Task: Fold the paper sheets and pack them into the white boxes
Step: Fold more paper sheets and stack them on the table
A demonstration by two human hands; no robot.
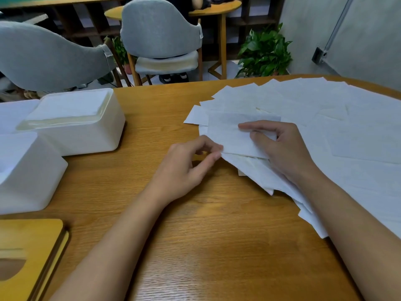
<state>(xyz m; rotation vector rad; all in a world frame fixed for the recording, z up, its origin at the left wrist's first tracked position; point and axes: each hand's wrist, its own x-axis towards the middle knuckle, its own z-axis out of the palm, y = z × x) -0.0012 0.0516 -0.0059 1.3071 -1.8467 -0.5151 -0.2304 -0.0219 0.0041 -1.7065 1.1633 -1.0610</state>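
Observation:
A wide spread of thin white paper sheets (314, 109) covers the right half of the wooden table (195, 235). On top near its left edge lies one sheet (234, 135). My left hand (186, 168) pinches that sheet's lower left corner between thumb and fingers. My right hand (280, 146) holds the same sheet near its middle, thumb and curled fingers on the paper. Two white boxes stand at the left: a farther one (73, 120) filled with folded paper, and a nearer one (28, 170) partly out of frame.
A wooden box lid (28, 257) with an oval slot lies at the near left corner. Beyond the table stand two grey chairs (160, 33), a small round wooden table (217, 9) and a potted plant (264, 53).

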